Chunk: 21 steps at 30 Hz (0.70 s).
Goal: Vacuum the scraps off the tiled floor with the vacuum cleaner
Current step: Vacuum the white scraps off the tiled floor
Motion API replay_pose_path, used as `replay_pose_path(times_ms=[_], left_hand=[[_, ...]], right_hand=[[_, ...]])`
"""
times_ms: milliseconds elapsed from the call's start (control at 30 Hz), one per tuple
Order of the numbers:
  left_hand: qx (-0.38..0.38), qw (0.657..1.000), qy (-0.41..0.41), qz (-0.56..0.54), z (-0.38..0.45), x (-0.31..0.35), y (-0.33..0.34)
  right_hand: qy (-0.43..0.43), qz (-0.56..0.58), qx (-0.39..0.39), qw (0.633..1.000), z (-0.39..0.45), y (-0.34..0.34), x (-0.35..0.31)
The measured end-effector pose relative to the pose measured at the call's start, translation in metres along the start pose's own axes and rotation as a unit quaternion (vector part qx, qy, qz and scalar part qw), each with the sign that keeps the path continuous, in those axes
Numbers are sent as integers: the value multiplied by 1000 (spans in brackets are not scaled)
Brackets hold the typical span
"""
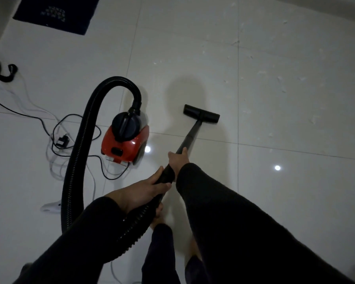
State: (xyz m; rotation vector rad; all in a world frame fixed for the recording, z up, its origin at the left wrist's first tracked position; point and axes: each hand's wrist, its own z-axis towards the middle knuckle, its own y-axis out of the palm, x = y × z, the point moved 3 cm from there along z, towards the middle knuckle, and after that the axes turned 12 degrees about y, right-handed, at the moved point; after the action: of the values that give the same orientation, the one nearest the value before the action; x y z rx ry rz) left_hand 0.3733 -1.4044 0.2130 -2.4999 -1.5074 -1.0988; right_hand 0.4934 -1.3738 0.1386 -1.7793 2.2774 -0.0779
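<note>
A red and black canister vacuum cleaner (pixel 125 140) stands on the glossy white tiled floor (pixel 275 191), left of centre. Its ribbed black hose (pixel 80 144) arches up and loops down to the handle. My left hand (pixel 143 191) grips the handle end where the hose joins. My right hand (pixel 177 160) holds the black wand (pixel 191 134) further down. The floor nozzle (pixel 201 113) rests flat on the tiles ahead of me. Small white scraps (pixel 281 83) lie scattered over the tiles to the right and beyond the nozzle.
Black and white power cords with a plug (pixel 63 140) tangle on the floor left of the vacuum. A dark blue mat (pixel 55 13) lies at the top left. A black strap (pixel 2 72) sits by the left edge. My bare feet (pixel 158 220) are below the hands.
</note>
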Motion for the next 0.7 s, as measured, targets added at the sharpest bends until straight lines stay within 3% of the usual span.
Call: replay_pose_path(times_ms=[700], left_hand=[[24, 999, -25, 8, -21, -81, 137]], right_hand=[[-53, -33, -18, 998, -5, -102, 116]])
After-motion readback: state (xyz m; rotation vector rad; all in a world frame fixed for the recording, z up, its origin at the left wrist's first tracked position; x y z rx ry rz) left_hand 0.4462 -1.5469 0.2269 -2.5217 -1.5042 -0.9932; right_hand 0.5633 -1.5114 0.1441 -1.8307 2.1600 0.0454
